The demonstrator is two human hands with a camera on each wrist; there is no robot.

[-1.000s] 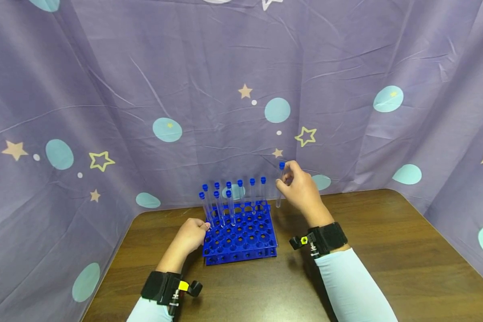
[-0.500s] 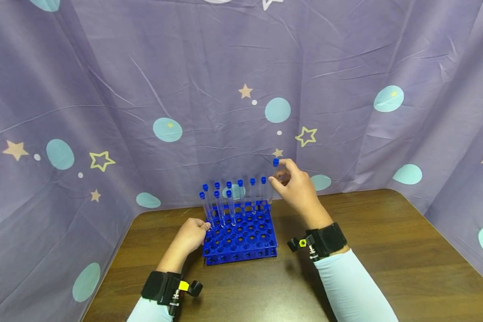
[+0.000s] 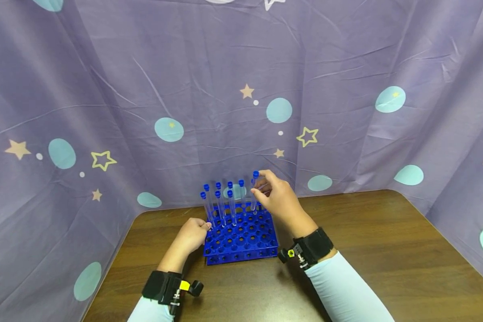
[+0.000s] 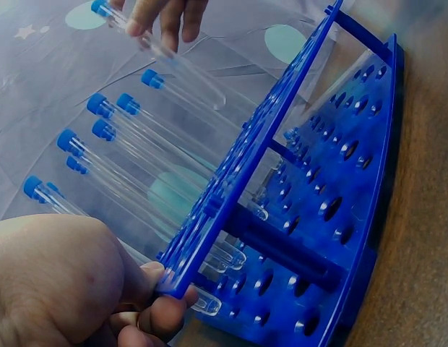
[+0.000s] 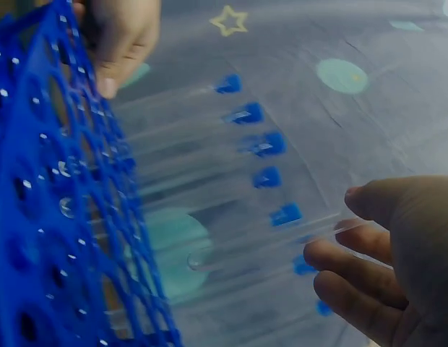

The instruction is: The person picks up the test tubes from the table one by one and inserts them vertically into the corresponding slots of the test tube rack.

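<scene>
My left hand (image 3: 191, 235) grips the left edge of a blue test tube rack (image 3: 242, 251), thumb on top and fingers below, as the left wrist view shows. Between thumb and fingers, my right hand (image 3: 281, 201) pinches a clear, blue-capped test tube (image 3: 254, 190) near its upper part. This tube hangs over the rack's back rows. Its rounded bottom shows above the top plate in the left wrist view, where the tube (image 4: 191, 72) slants. Several capped test tubes (image 3: 231, 210) stand in the rack's back and left holes. The right hand hides some of the back right ones.
The rack stands on a brown wooden table (image 3: 366, 232). Behind and at both sides hangs a purple curtain (image 3: 209, 89) with stars and pale blue ovals, close to the table's back edge. Both wrists wear black straps with small cameras.
My right hand has carried the test tube left from beside the rack to over its back rows, ending lower. The left hand keeps its hold on the rack.
</scene>
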